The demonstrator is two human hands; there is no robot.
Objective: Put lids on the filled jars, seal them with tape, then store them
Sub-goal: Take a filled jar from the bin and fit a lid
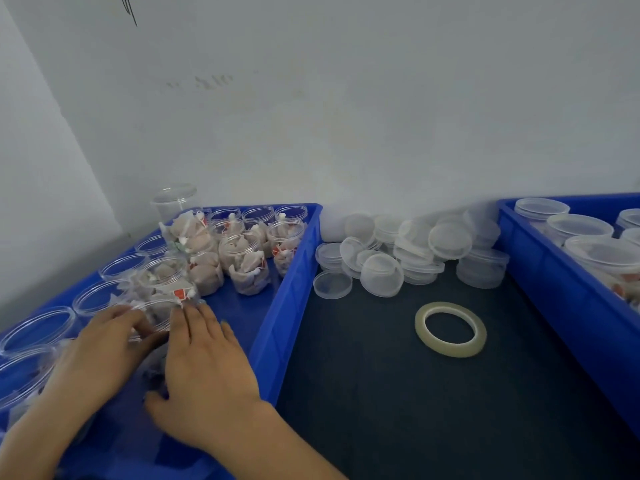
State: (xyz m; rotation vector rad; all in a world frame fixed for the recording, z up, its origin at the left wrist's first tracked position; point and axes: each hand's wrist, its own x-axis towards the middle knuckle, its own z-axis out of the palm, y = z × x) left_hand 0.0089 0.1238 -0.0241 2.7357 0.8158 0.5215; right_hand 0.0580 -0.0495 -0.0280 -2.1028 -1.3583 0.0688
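Observation:
Several clear filled jars (247, 263) without lids stand in the left blue tray (291, 282). Both hands are around one filled jar (154, 315) near the tray's front. My left hand (104, 351) grips its left side with curled fingers. My right hand (204, 362) lies against its right side with the fingers fairly straight and the thumb low. A pile of clear lids (408, 254) lies on the dark mat by the wall. A roll of clear tape (450, 329) lies flat on the mat, apart from both hands.
A second blue tray (554, 271) at the right holds lidded jars (602, 254). The dark mat (398, 393) lies between the trays. A white wall runs close behind everything. An empty tall jar (173, 200) stands at the left tray's back edge.

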